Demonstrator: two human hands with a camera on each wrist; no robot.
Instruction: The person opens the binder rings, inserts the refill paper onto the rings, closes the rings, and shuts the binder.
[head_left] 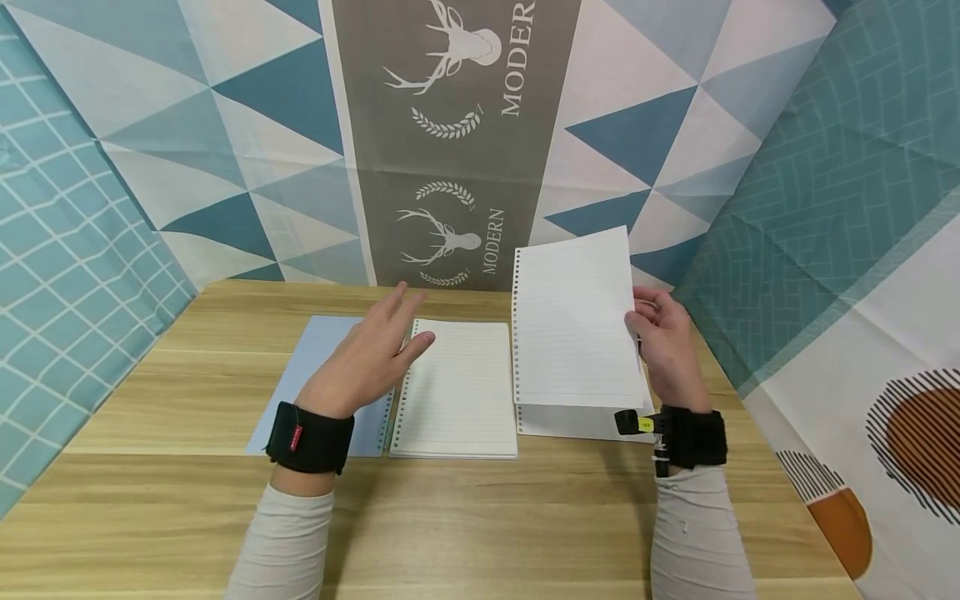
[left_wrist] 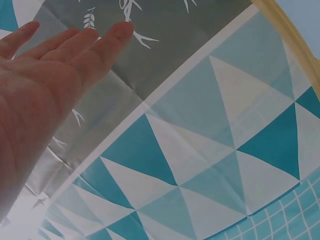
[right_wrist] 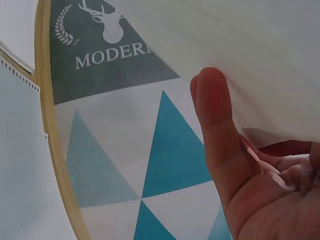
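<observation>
You are pinching the right edge of a white, lined, rectangular paper sheet with your right hand; a light grip should be sparing it creases. Right of a rectangular white lined paper stack, the sheet is slanting upward, long axis running near to far, punched edge facing left. Your left hand is hovering, fingers extended, holding nothing.

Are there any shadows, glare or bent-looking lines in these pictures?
Head view: soft shadows on the pale wooden table; left wrist view: whitish glare at lower left, on the grey, white and blue patterned cloth backdrop; right wrist view: the table's edge looks bowed, probably lens distortion, and the right hand holding the white lined paper sheet is partly shaded.
</observation>
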